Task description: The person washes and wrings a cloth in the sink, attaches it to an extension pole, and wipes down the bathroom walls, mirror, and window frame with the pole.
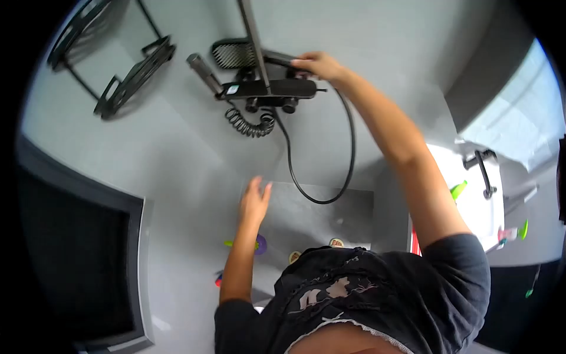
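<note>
My right hand (320, 65) is raised at the wall, its fingers closed round the handle end of a black handheld shower head (234, 55). The shower head lies level, its nozzle face to the left, just behind and above the black shower mixer (272, 89). From near my right hand a black hose (352, 147) hangs down in a long loop and climbs back to the mixer. My left hand (253, 203) is held out low in front of me, fingers apart, with nothing in it.
Left of the mixer are a spray nozzle (203, 72) and its coiled hose (250, 125). Black wall racks (135, 76) hang at upper left. A white washbasin (482, 215) with a black tap (484, 171) stands at right. A purple item (260, 244) is below my left hand.
</note>
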`<state>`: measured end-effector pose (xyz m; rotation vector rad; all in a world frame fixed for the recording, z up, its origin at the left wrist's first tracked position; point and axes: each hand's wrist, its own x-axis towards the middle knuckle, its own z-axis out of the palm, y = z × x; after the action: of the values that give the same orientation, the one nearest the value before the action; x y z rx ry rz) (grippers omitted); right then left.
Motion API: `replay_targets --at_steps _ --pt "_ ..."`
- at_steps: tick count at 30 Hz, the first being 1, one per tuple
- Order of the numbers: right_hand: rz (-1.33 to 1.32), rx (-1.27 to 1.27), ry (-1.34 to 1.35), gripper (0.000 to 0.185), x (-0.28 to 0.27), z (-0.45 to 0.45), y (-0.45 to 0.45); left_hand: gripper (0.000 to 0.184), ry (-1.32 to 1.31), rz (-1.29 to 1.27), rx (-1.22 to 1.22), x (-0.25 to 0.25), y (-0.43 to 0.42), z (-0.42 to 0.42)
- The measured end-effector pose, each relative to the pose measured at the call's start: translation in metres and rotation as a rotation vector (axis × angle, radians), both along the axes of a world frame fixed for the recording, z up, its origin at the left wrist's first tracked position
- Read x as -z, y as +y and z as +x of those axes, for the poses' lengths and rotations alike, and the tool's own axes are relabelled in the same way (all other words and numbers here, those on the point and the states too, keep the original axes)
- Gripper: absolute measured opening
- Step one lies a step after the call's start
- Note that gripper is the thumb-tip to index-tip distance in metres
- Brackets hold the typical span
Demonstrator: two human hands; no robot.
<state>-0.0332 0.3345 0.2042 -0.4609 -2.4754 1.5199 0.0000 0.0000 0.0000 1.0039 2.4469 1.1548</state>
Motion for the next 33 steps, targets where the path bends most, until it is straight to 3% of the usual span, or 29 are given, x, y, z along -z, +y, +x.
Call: replay_targets --at_steps 2,3,4,5,6,7,9,11,14,16,19,21,22,23,25,28,30,33 --pt "0.02 0.149 -0.064 0.044 -0.001 -0.006 0.004 0.043 -0.051 -0.06 -0.055 0.035 -0.065 -0.005" --pt "-0.09 0.121 0.02 0.034 0.017 -0.026 -0.044 0.043 0.015 -0.241 -0.148 0.015 -0.171 -0.026" --pt "-0.095 0.121 0.057 0.033 0.017 -0.052 -0.04 0.041 -0.053 -0.39 -0.178 0.021 -0.212 -0.045" --pt "-0.037 0.147 0.014 0.03 -0.016 -0.048 -0.044 0.038 0.159 -0.363 -0.139 0.053 -0.24 -0.061" --pt "-0.063 0.14 0.12 0.026 -0.004 -0.091 -0.019 0.034 0.138 -0.445 -0.172 0.047 -0.255 -0.066" --pt "0.032 0.141 0.086 0.026 -0.017 -0.094 -0.022 0.032 0.174 -0.319 -0.215 0.058 -0.287 -0.063" --pt "0.071 0.066 -0.043 0.027 -0.022 -0.106 -0.018 0.032 0.173 -0.434 -0.178 0.089 -0.344 -0.055" --pt "0.221 0.048 0.047 0.03 -0.007 -0.131 -0.011 0.032 0.163 -0.469 -0.14 0.101 -0.353 -0.064" --pt "0.316 0.177 0.128 0.036 0.006 -0.098 -0.032 0.031 0.06 -0.547 -0.168 0.109 -0.368 -0.069" --pt "0.469 0.291 -0.126 0.043 0.011 -0.071 -0.06 0.031 -0.015 -0.629 -0.204 0.098 -0.39 -0.075" --pt "0.635 0.664 0.262 0.033 0.045 -0.02 -0.107 0.03 -0.127 -0.54 -0.029 0.078 -0.336 -0.105" --pt "0.638 0.79 0.689 0.042 0.063 0.045 -0.159 0.028 -0.137 -0.512 0.141 0.094 -0.304 -0.131" --pt "0.677 0.812 0.725 0.045 0.074 0.077 -0.181 0.027 -0.203 -0.435 0.213 0.104 -0.285 -0.141" --pt "0.56 0.765 0.665 0.047 0.082 0.115 -0.207 0.026 -0.273 -0.352 0.28 0.113 -0.263 -0.141" --pt "0.497 0.753 0.587 0.045 0.114 0.185 -0.252 0.024 -0.372 -0.335 0.255 0.067 -0.199 -0.095" --pt "0.325 0.746 0.363 0.043 0.163 0.305 -0.305 0.026 -0.457 -0.388 0.407 0.061 -0.139 -0.062" --pt "0.215 0.899 0.083 0.043 0.177 0.386 -0.332 0.026 -0.488 -0.384 0.521 0.054 -0.099 -0.023" --pt "0.147 1.179 0.016 0.043 0.194 0.492 -0.356 0.026 -0.54 -0.351 0.739 0.032 -0.035 0.059"
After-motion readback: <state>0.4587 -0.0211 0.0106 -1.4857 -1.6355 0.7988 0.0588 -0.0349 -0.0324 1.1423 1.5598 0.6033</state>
